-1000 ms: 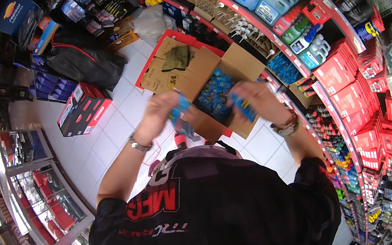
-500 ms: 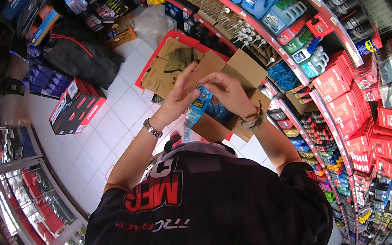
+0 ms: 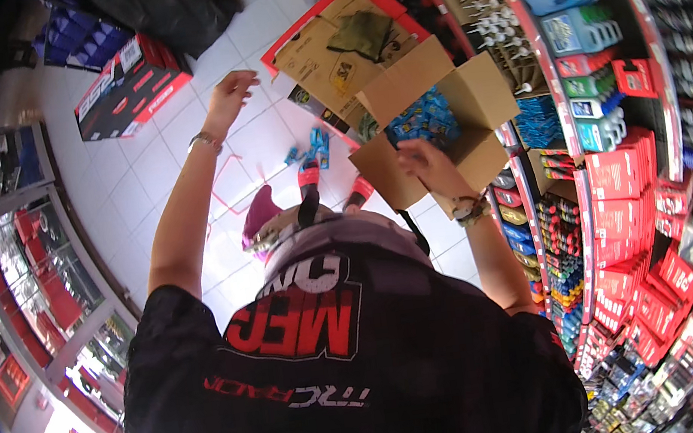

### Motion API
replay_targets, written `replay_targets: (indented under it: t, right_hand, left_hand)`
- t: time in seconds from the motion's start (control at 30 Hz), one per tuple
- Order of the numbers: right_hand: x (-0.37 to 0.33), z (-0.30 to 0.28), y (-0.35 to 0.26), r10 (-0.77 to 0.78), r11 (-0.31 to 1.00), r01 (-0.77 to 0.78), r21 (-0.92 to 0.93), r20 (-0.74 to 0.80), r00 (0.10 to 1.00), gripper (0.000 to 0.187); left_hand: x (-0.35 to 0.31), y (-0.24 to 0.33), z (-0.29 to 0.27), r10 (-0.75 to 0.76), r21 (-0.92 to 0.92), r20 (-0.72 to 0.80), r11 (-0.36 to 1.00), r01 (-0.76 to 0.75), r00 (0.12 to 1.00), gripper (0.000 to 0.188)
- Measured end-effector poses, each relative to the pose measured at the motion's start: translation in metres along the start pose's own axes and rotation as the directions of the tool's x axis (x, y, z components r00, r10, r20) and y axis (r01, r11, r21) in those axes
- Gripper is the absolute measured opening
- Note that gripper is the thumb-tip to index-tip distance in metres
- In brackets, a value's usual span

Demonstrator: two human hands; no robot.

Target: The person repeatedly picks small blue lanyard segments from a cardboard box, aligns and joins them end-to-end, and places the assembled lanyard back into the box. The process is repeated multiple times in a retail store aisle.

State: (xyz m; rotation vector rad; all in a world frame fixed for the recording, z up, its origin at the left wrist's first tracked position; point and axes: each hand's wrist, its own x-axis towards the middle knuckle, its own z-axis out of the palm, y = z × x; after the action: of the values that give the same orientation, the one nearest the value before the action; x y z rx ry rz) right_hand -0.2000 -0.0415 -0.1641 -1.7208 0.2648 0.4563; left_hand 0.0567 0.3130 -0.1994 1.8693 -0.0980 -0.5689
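My left hand (image 3: 231, 97) is raised over the tiled floor at the left, fingers loosely bent and apart, holding nothing visible. At the front of an open cardboard box (image 3: 488, 104), my right hand (image 3: 431, 164) hovers by the near flaps, slightly blurred, its fingers apart and no object showing in it. Inside the box lies a heap of small blue packets (image 3: 426, 120). Several more blue packets (image 3: 317, 147) are on the floor just ahead of my red-toned shoes (image 3: 308, 173), between my two hands.
Beyond the open box, a flattened-looking carton (image 3: 314, 60) with a dark green cloth (image 3: 361, 37) rests on something red. A black and red box (image 3: 132, 87) stands on the floor at the left. Stocked shelves (image 3: 561, 95) line the right; glass-fronted cabinets (image 3: 40, 254) stand left.
Both hands held a blue packet strip together; now they are apart and without it. My left hand has swung left, my right hand slightly right. The view has shifted.
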Motion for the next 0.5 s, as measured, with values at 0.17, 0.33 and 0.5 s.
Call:
replay_targets:
  t: [0.17, 0.33, 0.5]
  right_hand:
    - [0.059, 0.111, 0.086, 0.041, 0.992, -0.015, -0.128, 0.201, 0.979, 0.035]
    - [0.142, 0.239, 0.217, 0.249, 0.841, 0.041, -0.539, 0.453, 0.856, 0.034]
    - [0.257, 0.323, 0.341, 0.492, 0.525, -0.266, -0.808, 0.033, 0.870, 0.025]
  left_hand:
    - [-0.044, -0.149, 0.019, -0.269, -0.086, -0.196, 0.963, 0.257, 0.943, 0.024]
    - [-0.145, -0.272, 0.140, -0.757, -0.697, -0.130, 0.528, 0.484, 0.640, 0.044]
    - [-0.193, -0.317, 0.179, -0.762, -0.595, -0.379, 0.635, 0.492, 0.525, 0.057]
